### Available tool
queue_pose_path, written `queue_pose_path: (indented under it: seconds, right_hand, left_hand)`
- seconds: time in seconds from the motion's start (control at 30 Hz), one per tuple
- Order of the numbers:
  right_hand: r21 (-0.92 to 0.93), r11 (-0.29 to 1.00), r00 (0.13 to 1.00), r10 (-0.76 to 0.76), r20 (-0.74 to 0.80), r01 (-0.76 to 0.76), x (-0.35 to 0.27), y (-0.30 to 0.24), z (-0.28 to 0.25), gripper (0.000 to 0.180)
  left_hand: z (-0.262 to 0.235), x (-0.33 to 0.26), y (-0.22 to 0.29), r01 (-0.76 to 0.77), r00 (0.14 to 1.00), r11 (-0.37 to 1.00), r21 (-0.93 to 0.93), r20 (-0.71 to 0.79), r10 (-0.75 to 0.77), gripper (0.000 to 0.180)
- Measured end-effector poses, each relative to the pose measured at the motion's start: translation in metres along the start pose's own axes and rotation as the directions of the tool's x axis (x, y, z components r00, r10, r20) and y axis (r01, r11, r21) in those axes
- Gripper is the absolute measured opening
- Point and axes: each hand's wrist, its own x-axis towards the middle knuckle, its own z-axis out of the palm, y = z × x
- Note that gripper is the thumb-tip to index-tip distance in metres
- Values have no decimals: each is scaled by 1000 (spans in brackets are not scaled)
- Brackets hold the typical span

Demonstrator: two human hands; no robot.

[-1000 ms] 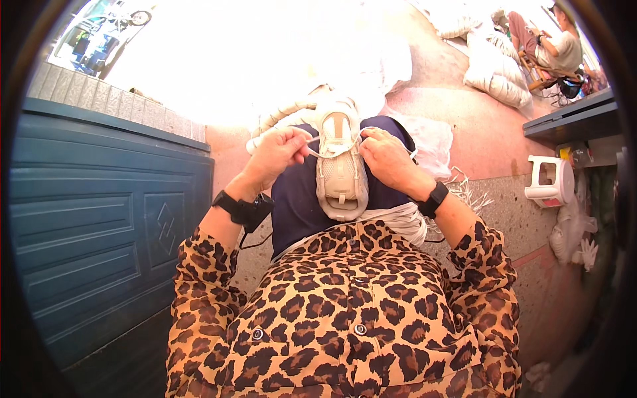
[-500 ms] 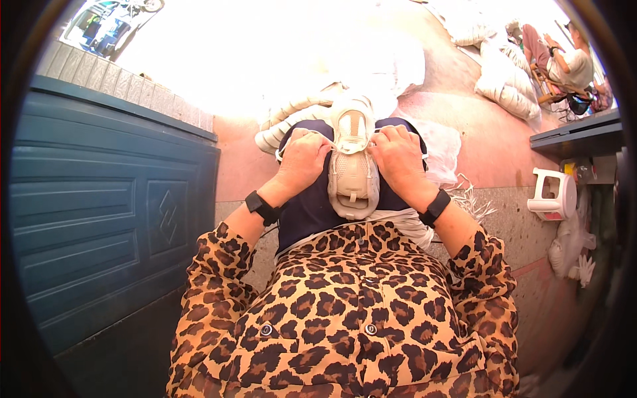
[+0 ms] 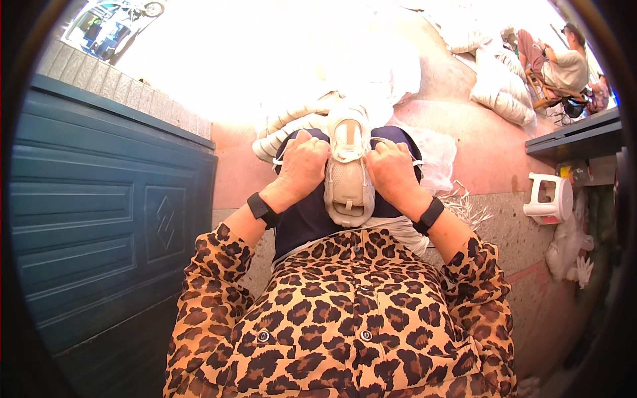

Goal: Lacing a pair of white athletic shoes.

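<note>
Evidently, the pale shoe (image 3: pixel 348 189) is the centre of things: it sits between the knees on the dark trousers (image 3: pixel 298 213), its toe seeming to point to six o'clock, toward the person's belly. The legs probably serve as a cradle, leaving both hands free for the white lace (image 3: pixel 277 161).

The left hand (image 3: pixel 304 164) is curled at the shoe's ten o'clock, the right hand (image 3: pixel 391 167) at its two o'clock. Both sets of fingers are pressed together and appear to pinch the lace — loose lengths show beyond each fist, though the fingertips themselves are hidden. Holding it from opposite sides likely keeps the pull even across the tongue (image 3: pixel 349 132).

Well out at three o'clock stands a white stool (image 3: pixel 567 196); nearer, just past three, lies a tangle of white strands (image 3: pixel 468 207), perhaps put within easy reach. A co-worker (image 3: pixel 567 71) sits at two o'clock — well apart from the shoe.
</note>
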Motion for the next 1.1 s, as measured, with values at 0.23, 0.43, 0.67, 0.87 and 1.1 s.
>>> queue_pose_path:
  seconds: [0.23, 0.43, 0.67, 0.87, 1.1]
  right_hand:
    - [172, 978, 992, -112, -64, 121, 18, -22, -12, 11]
    - [586, 720, 927, 327, 185, -371, 23, -7, 23, 15]
    - [607, 677, 896, 421, 144, -416, 21, 0, -2, 16]
    - [138, 975, 984, 177, 10, -177, -6, -9, -16, 26]
    - [-30, 988, 966, 153, 210, -150, -12, -14, -4, 20]
  left_hand:
    - [5, 3, -8, 174, 984, 954, -245, 89, -157, 11]
    - [8, -8, -1, 242, 970, 924, -297, 62, -234, 11]
    - [9, -4, -1, 183, 978, 957, -227, -55, -200, 10]
    - [-3, -12, 14, 188, 981, 981, -39, -36, -190, 17]
    - [-9, -20, 19, 54, 988, 983, 177, 132, -78, 17]
